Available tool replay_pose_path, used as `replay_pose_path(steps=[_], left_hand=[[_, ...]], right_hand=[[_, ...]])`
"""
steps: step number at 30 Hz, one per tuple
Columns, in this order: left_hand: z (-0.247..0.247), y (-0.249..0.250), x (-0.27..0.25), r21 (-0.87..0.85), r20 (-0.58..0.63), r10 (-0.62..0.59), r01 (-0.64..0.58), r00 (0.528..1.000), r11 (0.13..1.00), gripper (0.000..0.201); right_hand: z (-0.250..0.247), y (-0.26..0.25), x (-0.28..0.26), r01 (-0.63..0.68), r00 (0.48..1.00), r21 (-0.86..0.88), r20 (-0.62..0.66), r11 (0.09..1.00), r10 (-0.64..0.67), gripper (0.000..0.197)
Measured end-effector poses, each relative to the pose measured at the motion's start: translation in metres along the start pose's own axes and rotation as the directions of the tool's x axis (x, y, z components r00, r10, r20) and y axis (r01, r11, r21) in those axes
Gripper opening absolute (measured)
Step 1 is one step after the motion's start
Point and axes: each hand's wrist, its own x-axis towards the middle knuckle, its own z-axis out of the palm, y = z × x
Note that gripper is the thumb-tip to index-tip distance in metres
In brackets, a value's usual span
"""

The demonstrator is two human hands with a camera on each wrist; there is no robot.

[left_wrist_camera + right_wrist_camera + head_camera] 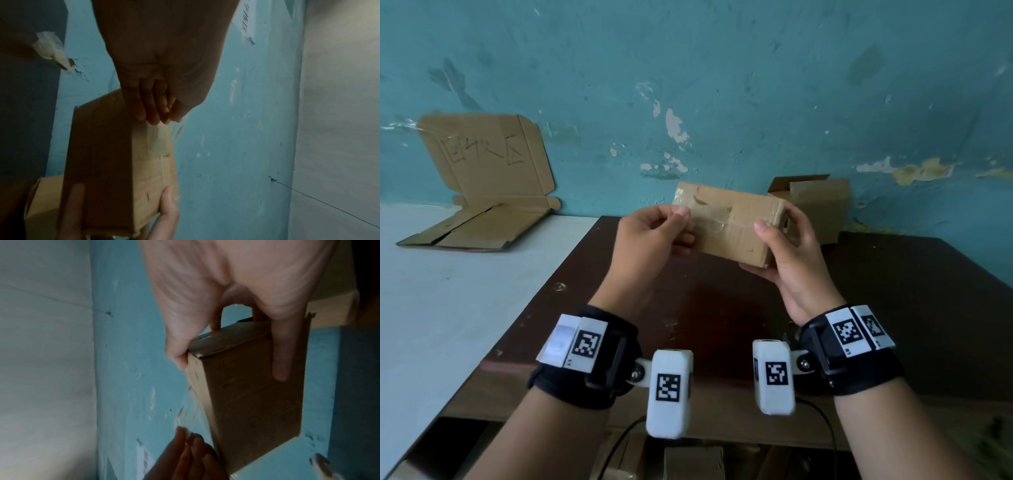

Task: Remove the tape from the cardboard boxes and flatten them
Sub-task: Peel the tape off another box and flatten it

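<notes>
The box (732, 228) is held above the table (893, 291), at twelve o'clock from the wrists. The right hand (787, 253) grips its end; the left hand (650, 236) apparently pinches clear tape (709, 221). Peel low, slowly, toward nine o'clock.

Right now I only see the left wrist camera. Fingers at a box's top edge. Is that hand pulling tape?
Observer: Yes. The right wrist view shows clear tape stretched from the box to the left hand.
Operator: Who steadies the box?
Observer: The right hand grips its far end, thumb on top.
Operator: Is it resting on something?
Observer: No, it is held up above a dark table.
Operator: Any finished boxes?
Observer: A flattened box lies left, by the wall.
</notes>
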Motion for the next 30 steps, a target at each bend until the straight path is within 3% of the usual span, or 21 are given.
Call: replay_pose_path(steps=[12,19,24,30], left_hand=[[-0.0071,0.0019,-0.002,-0.043,0.045,-0.052,0.054,0.998,0.998,0.017],[-0.0035,-0.0011,-0.0022,-0.004,-0.054,-0.053,0.053,0.997,0.999,0.017],[-0.0034,-0.0009,-0.001,-0.065,-0.09,-0.064,0.058,0.994,0.996,0.019],[-0.0025,-0.0055,0.0021,-0.186,-0.073,-0.092,0.077,0.993,0.979,0.021]], right_hand=[[-0.0022,-0.0021,-0.0003,-0.012,0.999,-0.049,0.031,0.999,0.014,0.046],[-0.003,0.0002,0.0001,-0.035,0.999,-0.067,0.023,0.997,0.037,0.077],[-0.0043,0.0022,0.001,-0.044,0.999,-0.082,0.011,0.996,0.045,0.063],[-0.0058,0.0037,0.0028,-0.048,0.999,-0.054,0.004,0.997,0.049,0.06]])
